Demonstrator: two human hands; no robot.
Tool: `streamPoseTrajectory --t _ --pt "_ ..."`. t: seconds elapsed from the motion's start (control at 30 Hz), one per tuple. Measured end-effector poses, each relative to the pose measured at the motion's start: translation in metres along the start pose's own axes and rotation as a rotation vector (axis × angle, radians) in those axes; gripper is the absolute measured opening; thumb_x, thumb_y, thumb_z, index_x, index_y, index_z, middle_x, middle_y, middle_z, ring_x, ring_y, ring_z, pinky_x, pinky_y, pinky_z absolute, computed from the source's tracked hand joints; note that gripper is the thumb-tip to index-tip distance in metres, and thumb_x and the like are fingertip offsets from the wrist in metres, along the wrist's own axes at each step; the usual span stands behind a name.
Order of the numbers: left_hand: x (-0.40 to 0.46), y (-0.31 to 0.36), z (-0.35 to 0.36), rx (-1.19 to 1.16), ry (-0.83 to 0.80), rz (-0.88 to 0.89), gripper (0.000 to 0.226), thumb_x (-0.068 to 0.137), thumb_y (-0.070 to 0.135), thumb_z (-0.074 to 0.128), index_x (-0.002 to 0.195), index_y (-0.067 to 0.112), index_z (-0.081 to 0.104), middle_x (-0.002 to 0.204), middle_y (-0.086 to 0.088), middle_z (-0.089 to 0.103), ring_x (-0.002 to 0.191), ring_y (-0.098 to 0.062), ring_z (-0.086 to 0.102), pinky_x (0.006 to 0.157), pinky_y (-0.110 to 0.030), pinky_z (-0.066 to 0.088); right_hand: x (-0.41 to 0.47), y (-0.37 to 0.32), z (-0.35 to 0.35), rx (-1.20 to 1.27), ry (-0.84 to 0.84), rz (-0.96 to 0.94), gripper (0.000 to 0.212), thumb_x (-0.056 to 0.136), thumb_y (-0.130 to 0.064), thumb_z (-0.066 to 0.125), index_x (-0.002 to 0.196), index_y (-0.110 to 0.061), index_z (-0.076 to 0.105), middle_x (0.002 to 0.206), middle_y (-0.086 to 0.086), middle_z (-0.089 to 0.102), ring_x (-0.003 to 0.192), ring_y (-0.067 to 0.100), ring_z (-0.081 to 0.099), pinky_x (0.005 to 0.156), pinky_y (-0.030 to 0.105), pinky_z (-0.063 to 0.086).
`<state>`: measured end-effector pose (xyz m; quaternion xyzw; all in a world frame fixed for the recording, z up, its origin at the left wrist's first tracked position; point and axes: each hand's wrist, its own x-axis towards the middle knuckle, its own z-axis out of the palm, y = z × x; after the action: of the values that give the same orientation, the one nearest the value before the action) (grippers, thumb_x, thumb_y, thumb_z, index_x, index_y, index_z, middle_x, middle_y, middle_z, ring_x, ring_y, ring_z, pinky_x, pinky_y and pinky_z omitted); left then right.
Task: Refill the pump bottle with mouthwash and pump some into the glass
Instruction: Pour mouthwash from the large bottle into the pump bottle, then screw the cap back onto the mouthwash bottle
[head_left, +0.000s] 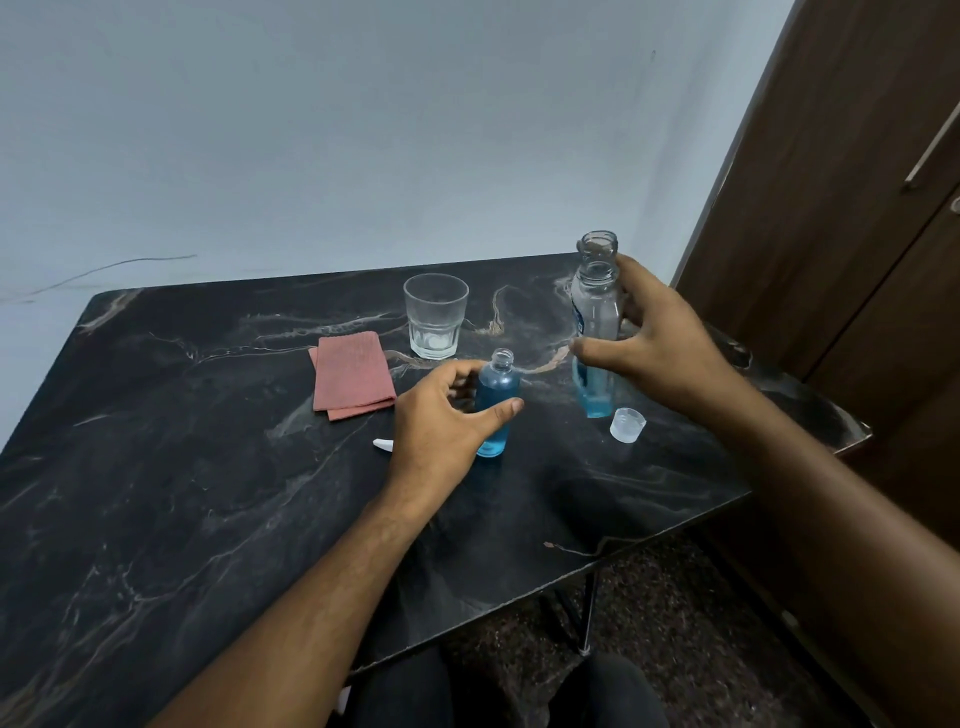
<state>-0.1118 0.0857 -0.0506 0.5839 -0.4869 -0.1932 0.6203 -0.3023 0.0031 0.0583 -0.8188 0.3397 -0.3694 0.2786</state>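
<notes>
A small open-necked pump bottle (497, 382), nearly full of blue mouthwash, stands on the dark marble table (208, 467). My left hand (441, 421) holds it, thumb across its front and fingers behind. To the right, my right hand (660, 332) grips the tall clear mouthwash bottle (596, 306), which stands upright and uncapped with a little blue liquid at its bottom. Its clear cap (627, 424) lies beside it. An empty glass (435, 316) stands behind the small bottle. A white pump tip (382, 443) pokes out from under my left hand; the rest is hidden.
A folded pink cloth (353, 375) lies left of the glass. A wooden door (857, 208) stands close to the table's right edge. A pale wall rises behind the table, and my knees are under its near edge.
</notes>
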Motion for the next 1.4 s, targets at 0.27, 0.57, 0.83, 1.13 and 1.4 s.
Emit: streamPoseTrajectory --t 0.27,0.57,0.83,1.13,1.4 --pt "0.001 -0.004 0.000 0.042 -0.007 -0.019 0.038 0.073 0.030 0.093 0.098 0.043 0.066 0.100 0.019 0.075 0.095 0.006 0.069 0.087 -0.019 0.057 -0.014 0.041 0.019 0.278 -0.064 0.160 0.072 0.074 -0.003 0.085 0.133 -0.028 0.053 0.126 -0.001 0.069 0.113 0.015 0.069 0.096 0.040 0.057" --pt "-0.002 -0.003 0.000 0.098 -0.043 -0.018 0.047 0.079 0.029 0.088 0.116 0.036 0.061 0.112 0.019 0.069 0.107 0.003 0.064 0.094 -0.024 0.056 -0.021 0.052 0.025 0.208 -0.077 0.208 0.089 0.069 -0.015 0.091 0.143 -0.032 0.044 0.130 -0.009 0.064 0.120 0.008 0.062 0.096 0.034 0.057" --pt "-0.002 -0.006 0.000 0.121 -0.084 -0.013 0.069 0.077 0.034 0.088 0.137 0.036 0.054 0.118 0.029 0.058 0.114 0.012 0.055 0.099 -0.020 0.050 -0.032 0.052 0.029 0.091 -0.134 0.241 0.128 0.065 -0.019 0.094 0.160 -0.031 0.008 0.158 0.002 0.041 0.139 0.019 0.048 0.111 0.041 0.046" --pt "-0.007 0.011 -0.006 0.165 0.092 0.245 0.064 0.082 0.048 0.077 0.135 0.017 0.062 0.132 0.002 0.062 0.125 -0.012 0.060 0.108 -0.036 0.051 -0.042 0.068 -0.018 -0.417 -0.161 0.202 0.083 0.073 -0.026 0.088 0.147 -0.022 0.050 0.139 0.001 0.047 0.131 0.016 0.046 0.094 0.009 0.034" --pt "-0.009 0.054 0.007 0.389 0.016 0.576 0.030 0.092 0.021 0.076 0.121 0.015 0.071 0.117 0.005 0.070 0.111 -0.011 0.064 0.102 -0.019 0.047 -0.050 0.097 -0.013 -0.553 -0.162 0.314 0.059 0.076 -0.040 0.085 0.125 -0.013 0.067 0.105 0.001 0.057 0.098 0.016 0.052 0.079 0.023 0.037"
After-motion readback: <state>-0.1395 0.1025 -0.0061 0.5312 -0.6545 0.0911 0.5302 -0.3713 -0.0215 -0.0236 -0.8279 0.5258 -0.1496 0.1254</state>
